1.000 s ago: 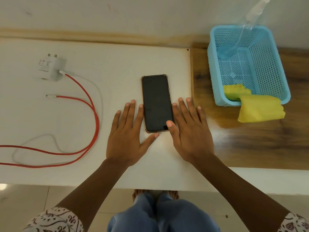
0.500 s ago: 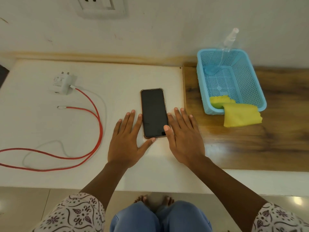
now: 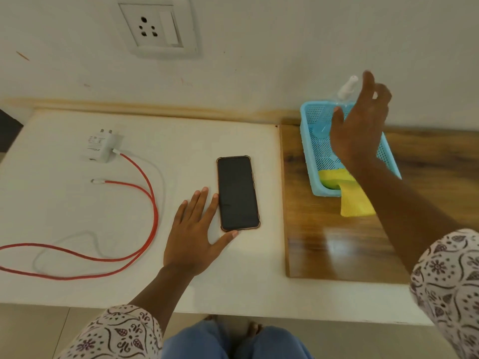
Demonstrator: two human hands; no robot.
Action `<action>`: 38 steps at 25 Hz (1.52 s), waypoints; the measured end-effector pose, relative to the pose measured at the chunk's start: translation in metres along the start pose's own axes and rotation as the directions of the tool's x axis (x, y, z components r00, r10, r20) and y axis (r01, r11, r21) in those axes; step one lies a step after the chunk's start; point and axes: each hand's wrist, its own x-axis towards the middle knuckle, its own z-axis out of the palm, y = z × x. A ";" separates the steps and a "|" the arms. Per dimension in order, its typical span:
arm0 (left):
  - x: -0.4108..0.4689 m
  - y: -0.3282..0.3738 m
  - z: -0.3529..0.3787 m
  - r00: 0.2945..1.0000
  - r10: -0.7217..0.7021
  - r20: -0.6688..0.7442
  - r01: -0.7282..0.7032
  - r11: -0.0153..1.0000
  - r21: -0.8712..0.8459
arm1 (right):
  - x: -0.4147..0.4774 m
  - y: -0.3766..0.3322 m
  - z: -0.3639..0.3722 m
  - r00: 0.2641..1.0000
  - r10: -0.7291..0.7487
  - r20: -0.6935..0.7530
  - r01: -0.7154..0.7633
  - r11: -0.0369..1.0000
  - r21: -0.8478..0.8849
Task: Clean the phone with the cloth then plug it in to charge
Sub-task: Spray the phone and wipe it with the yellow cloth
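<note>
A black phone lies screen up on the white table. My left hand rests flat beside its left edge, thumb touching the bottom corner, holding nothing. My right hand hovers open above the blue basket, fingers spread close to a clear spray bottle that leans in the basket. A yellow cloth hangs over the basket's near rim. The white charger plug with its red cable lies at the left, and the cable's free end points left.
A white wall socket sits on the wall above the table. The basket stands on a brown wooden board to the right. A thin white cable loops beside the red one. My knees show below the table edge.
My right hand has lifted off the table beside the phone and moved up and right over the basket. The view has tilted up, showing the wall socket. My left hand stayed put.
</note>
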 end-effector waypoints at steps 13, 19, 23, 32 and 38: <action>0.001 -0.001 0.001 1.000 0.000 0.005 0.000 0.999 0.033 | 0.022 -0.020 -0.007 0.987 -0.049 -0.152 0.083 0.971 0.225; 0.000 -0.002 0.002 1.000 0.001 -0.001 -0.001 0.999 0.036 | 0.002 -0.074 -0.026 0.895 -0.341 -0.287 0.428 0.838 0.339; 0.001 -0.002 0.003 1.000 0.012 -0.011 -0.011 0.999 0.048 | -0.044 -0.085 -0.005 0.810 -0.518 0.275 0.395 0.829 0.397; 0.001 -0.003 0.003 1.000 0.015 -0.020 -0.014 0.999 0.041 | -0.055 -0.075 0.045 0.349 -0.429 0.833 0.715 0.696 0.059; 0.001 -0.003 0.004 1.000 0.009 -0.015 -0.008 0.998 0.060 | -0.030 -0.089 0.050 0.471 -0.485 0.737 0.725 0.688 -0.011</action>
